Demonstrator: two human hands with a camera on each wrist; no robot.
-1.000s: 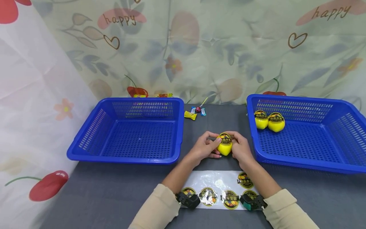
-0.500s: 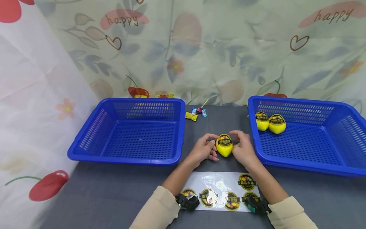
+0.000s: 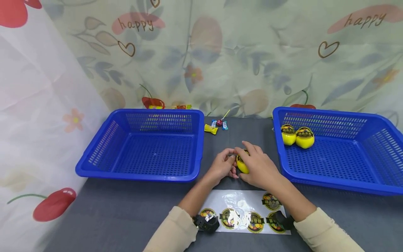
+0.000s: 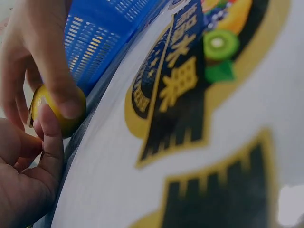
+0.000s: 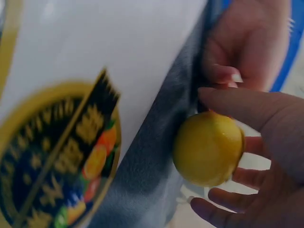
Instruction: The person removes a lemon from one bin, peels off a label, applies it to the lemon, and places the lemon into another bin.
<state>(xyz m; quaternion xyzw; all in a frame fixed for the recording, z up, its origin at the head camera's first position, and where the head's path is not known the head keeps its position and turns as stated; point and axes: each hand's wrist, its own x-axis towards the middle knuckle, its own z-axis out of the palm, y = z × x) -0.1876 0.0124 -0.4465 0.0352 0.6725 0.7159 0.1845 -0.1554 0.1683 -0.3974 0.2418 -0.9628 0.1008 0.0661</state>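
A yellow lemon point(image 3: 241, 166) stands on the dark table between the two hands, a round black-and-gold sticker on its upper side. My right hand point(image 3: 260, 168) reaches over it from the right and grips it, thumb on the near side and fingers beyond, as the right wrist view of the lemon point(image 5: 206, 149) shows. Beside its left side, my left hand point(image 3: 221, 166) has loosely bent fingers, and in the left wrist view a fingertip lies against the lemon point(image 4: 71, 107). The right fingers hide much of the sticker. Below both hands lies a white sticker sheet point(image 3: 234, 201) with several round fruit stickers.
A blue basket point(image 3: 138, 176) stands on the left. Another blue basket point(image 3: 333, 183) on the right holds two stickered lemons point(image 3: 304, 138). Between the baskets, small wrapped candies point(image 3: 211, 129) and a lollipop point(image 3: 219, 123) lie near the patterned backdrop cloth.
My right hand has turned and come over the lemon, gripping it from above right. The left fingers eased off their earlier hold and stay beside it. The lemon now leans slightly left.
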